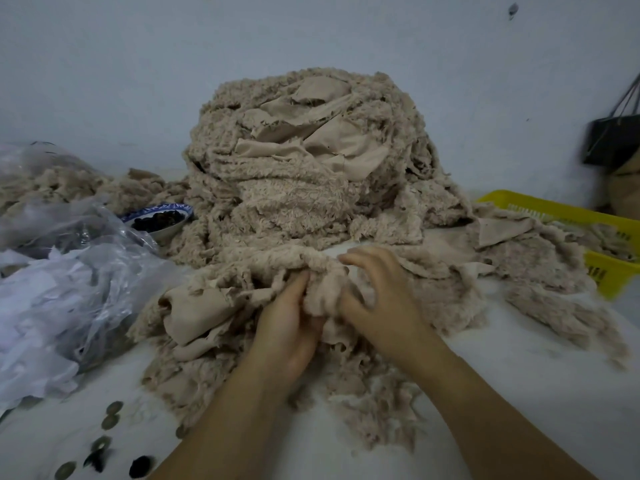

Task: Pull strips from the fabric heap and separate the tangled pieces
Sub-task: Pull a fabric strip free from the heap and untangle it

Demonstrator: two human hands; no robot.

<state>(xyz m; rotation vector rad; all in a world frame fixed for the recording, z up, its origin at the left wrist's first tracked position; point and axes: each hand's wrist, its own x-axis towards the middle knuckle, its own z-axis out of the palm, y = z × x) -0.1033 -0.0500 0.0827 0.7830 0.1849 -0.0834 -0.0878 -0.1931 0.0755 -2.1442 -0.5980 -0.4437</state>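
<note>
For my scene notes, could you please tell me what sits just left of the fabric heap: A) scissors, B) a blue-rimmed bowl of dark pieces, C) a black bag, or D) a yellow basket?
B: the blue-rimmed bowl of dark pieces rests at the left foot of the fabric heap.

Pale blue-grey wall (311, 36) with small dark marks, white tabletop (536, 375), dim flat light
</note>
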